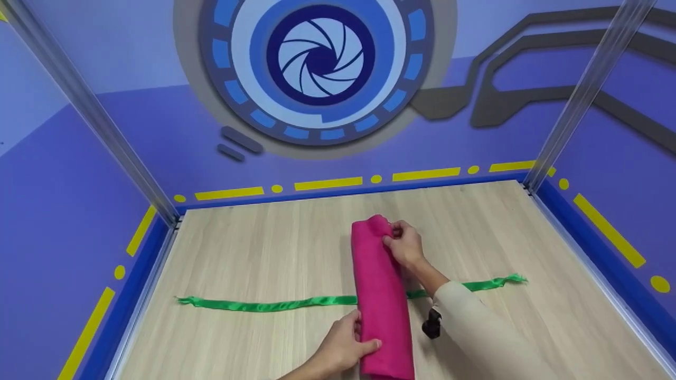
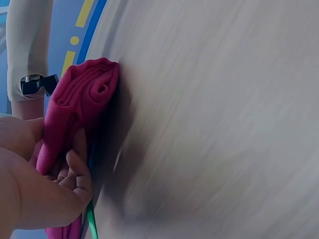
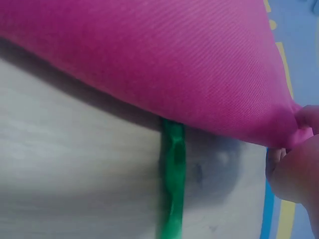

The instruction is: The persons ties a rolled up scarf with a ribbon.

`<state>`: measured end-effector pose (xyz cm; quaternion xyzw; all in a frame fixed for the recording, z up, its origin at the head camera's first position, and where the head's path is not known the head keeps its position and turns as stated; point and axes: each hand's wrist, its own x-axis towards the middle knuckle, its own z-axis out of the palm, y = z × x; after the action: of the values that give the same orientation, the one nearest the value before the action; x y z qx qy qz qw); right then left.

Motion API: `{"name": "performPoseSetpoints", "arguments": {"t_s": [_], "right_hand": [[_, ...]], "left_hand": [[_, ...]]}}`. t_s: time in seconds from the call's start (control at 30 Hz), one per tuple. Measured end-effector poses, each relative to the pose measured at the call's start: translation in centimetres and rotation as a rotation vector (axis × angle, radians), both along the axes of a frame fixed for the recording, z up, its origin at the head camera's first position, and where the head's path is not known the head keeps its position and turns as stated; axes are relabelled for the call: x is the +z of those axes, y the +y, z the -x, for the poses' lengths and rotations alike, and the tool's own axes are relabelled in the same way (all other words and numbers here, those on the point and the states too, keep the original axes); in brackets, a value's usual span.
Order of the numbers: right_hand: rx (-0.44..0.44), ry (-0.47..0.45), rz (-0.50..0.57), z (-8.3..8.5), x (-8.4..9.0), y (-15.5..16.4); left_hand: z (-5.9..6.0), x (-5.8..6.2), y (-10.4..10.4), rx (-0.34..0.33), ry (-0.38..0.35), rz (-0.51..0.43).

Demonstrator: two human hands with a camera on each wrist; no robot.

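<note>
A rolled pink cloth (image 1: 381, 295) lies lengthwise over a green ribbon (image 1: 274, 305), which sticks out on both sides. My left hand (image 1: 343, 343) grips the near part of the roll from its left side, thumb on top and fingers curled at the edge. At the far end my right hand (image 1: 405, 245) pinches the roll's right edge. The left wrist view shows the spiral layers at the end of the cloth (image 2: 82, 94). In the right wrist view the ribbon (image 3: 173, 184) runs out from under the cloth (image 3: 164, 59).
The wooden tabletop (image 1: 253, 253) is bounded by blue printed walls (image 1: 296, 174) at the back and sides, with metal corner posts (image 1: 586, 95). A small black device (image 1: 432, 323) is attached at the right sleeve (image 1: 475, 327).
</note>
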<state>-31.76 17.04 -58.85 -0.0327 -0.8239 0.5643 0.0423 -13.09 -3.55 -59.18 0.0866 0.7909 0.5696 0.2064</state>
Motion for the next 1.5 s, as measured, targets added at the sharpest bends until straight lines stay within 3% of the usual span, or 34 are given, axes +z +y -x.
{"name": "performPoseSetpoints", "arguments": {"t_s": [0.3,0.97,1.27,1.5], "right_hand": [[0.023,0.023,0.016,0.0,0.3,-0.9],[0.050,-0.006,-0.021,-0.4,-1.9,-0.7],[0.092,-0.051,-0.026,-0.6,-2.0,0.2],[0.113,-0.044,-0.040,-1.3,-1.8,0.8]], "left_hand": [[-0.2,0.0,-0.4,0.000,0.021,0.008],[-0.2,-0.8,-1.2,0.014,-0.006,0.089],[0.0,-0.2,-2.1,-0.020,-0.024,0.122],[1.0,0.4,-3.2,-0.043,-0.018,0.163]]}}
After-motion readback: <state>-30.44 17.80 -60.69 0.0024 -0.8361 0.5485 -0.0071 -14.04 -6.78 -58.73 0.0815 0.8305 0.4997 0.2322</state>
